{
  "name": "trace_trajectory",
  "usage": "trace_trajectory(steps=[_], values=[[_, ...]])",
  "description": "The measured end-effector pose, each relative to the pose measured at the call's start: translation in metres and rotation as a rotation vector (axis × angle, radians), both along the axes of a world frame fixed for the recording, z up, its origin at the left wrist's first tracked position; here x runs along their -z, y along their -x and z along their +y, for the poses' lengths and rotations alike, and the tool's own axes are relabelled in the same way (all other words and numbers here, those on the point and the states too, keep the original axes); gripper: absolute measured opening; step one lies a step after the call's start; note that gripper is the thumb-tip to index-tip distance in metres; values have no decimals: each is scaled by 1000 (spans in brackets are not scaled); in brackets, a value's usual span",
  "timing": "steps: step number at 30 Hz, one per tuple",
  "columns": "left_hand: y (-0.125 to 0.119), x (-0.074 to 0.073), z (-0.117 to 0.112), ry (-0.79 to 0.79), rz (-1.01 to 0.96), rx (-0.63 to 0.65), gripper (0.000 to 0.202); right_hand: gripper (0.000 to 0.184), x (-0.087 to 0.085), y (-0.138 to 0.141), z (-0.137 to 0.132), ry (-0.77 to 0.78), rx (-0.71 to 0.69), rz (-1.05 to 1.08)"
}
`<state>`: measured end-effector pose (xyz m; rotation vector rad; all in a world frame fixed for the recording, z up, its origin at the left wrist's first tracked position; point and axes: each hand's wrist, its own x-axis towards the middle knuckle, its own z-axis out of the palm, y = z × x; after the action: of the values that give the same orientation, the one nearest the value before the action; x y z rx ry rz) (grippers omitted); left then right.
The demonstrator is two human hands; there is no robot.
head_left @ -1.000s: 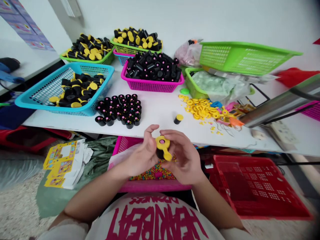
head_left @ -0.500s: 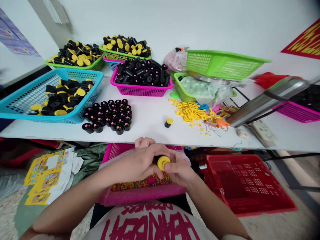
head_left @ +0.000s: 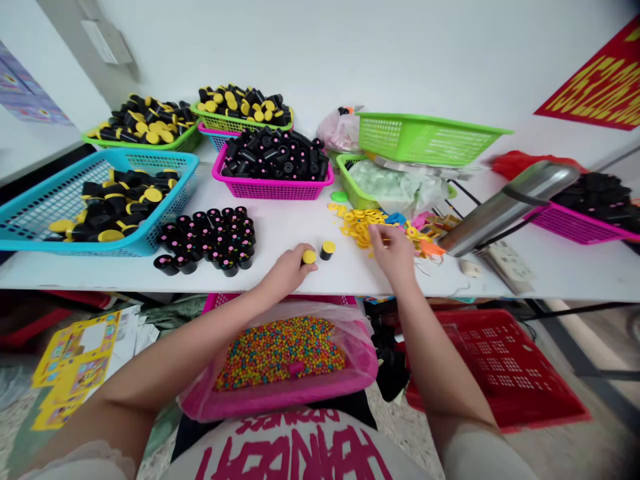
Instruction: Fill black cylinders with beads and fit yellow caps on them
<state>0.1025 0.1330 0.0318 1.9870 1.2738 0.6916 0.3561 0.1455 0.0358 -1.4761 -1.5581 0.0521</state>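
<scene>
My left hand is closed around a small black container with a yellow cap, at the table's front edge. Just right of it, another yellow-capped black container stands upright. My right hand is over the pile of yellow plastic rings, fingers curled together; what they hold, if anything, is hidden. To the left, several black containers stand packed in rows, with coloured beads showing inside some. Below the table edge, a pink basket lined with clear plastic holds many small coloured beads.
A blue basket of capped containers is at left, with a magenta basket of black ones behind the rows. Green baskets stand at the back, one at right. A metal cylinder leans at right; a red crate sits below.
My hands have parted from above the bead basket. The left has carried the capped container forward to the table; the right has moved forward and right to the yellow rings.
</scene>
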Motion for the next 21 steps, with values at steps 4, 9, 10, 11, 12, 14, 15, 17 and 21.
trace_trajectory(steps=[4, 9, 10, 11, 12, 14, 15, 17, 21], values=[[-24, 2, 12, 46, 25, -67, 62, 36, 7, -44, 47, 9, 37, -76], [-17, -21, -6, -71, 153, -118, 83, 28, 28, -59, 66, -80, -41, -172], [-6, -26, -14, -166, 216, -170, 76, 27, 30, -62, 65, -104, -50, -182], [7, -31, -22, -263, 294, -246, 66, 25, 32, -64, 62, -128, -49, -185], [21, -35, -31, -344, 382, -347, 58, 24, 33, -66, 58, -155, -38, -183], [48, -39, -45, -422, 543, -571, 47, 22, 30, -64, 46, -214, 15, -171], [60, -38, -50, -426, 608, -661, 44, 21, 28, -60, 39, -239, 54, -165], [75, -34, -56, -400, 700, -754, 44, 22, 20, -46, 22, -262, 132, -146], [80, -20, -54, -399, 752, -743, 47, 28, 1, -2, -11, -219, 144, -51]])
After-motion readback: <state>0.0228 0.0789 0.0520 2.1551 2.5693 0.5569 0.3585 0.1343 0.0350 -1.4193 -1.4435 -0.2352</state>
